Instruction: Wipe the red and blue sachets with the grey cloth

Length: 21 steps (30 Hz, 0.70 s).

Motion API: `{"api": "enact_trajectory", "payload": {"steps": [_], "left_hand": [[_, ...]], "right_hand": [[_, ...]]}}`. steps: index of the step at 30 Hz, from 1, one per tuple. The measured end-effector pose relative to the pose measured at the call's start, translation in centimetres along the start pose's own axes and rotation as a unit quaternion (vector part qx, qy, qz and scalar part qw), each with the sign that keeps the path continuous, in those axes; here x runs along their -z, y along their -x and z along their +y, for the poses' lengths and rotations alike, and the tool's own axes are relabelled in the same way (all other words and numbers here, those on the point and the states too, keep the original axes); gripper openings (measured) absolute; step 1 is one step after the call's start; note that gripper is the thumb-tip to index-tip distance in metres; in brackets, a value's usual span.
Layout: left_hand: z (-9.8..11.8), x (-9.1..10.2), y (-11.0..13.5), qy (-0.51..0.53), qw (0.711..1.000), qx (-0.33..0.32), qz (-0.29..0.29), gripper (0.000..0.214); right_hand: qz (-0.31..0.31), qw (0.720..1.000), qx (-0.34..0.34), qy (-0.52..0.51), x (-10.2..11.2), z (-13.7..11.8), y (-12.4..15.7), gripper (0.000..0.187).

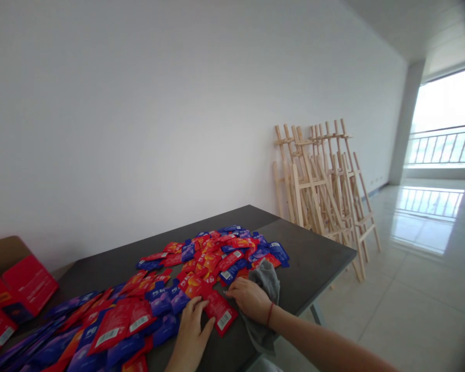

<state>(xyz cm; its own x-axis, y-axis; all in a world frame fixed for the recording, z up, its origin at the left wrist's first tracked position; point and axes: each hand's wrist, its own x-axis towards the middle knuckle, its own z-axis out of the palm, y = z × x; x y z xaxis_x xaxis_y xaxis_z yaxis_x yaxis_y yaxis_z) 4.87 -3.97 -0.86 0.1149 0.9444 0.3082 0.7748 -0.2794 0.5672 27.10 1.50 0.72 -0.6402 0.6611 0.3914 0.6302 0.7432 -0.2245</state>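
A wide heap of flat red and blue packets (201, 263) covers the dark table (313, 261). My left hand (189, 333) lies flat at the near edge, its spread fingers touching a red packet (220, 311) and the blue ones beside it. My right hand (249, 299) rests palm down just right of that red packet, fingers curled against the edge of the pile, on top of a grey cloth (266, 281). A red cord circles my right wrist. Neither hand has lifted anything.
An open cardboard box with red packaging (17, 281) stands at the table's far left. Several wooden easels (325, 181) lean on the white wall past the table's right end. Shiny tiled floor stretches right toward a bright window with a railing (445, 144).
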Motion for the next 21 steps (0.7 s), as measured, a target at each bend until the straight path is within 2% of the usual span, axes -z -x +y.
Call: {"api": "enact_trajectory", "payload": {"steps": [4,7,10,12,17,21], "left_hand": [[0.7,0.8,-1.0,-0.05,0.999,-0.002,-0.019,0.059],[1.3,0.4,-1.2,-0.062,0.997,0.005,-0.054,0.075],[1.7,0.4,-1.0,-0.035,0.996,-0.005,-0.08,0.081],[2.0,0.7,-0.9,-0.019,0.996,-0.008,-0.09,0.085],[2.3,1.1,-0.7,-0.008,0.996,0.005,-0.088,0.091],[2.1,0.8,-0.7,-0.01,0.997,0.007,-0.083,0.095]], "right_hand": [[-0.012,0.999,0.032,-0.014,0.8,0.0,0.3,0.036],[-0.036,0.993,0.114,-0.02,1.4,-0.2,1.1,0.036],[-0.06,0.982,0.177,0.011,1.4,-0.5,1.6,0.03],[-0.063,0.983,0.168,0.037,1.0,-0.5,1.2,0.027],[-0.06,0.992,0.08,0.071,0.0,-0.2,-2.1,0.026],[-0.066,0.993,0.057,0.082,-0.5,-0.6,-4.4,0.023]]}}
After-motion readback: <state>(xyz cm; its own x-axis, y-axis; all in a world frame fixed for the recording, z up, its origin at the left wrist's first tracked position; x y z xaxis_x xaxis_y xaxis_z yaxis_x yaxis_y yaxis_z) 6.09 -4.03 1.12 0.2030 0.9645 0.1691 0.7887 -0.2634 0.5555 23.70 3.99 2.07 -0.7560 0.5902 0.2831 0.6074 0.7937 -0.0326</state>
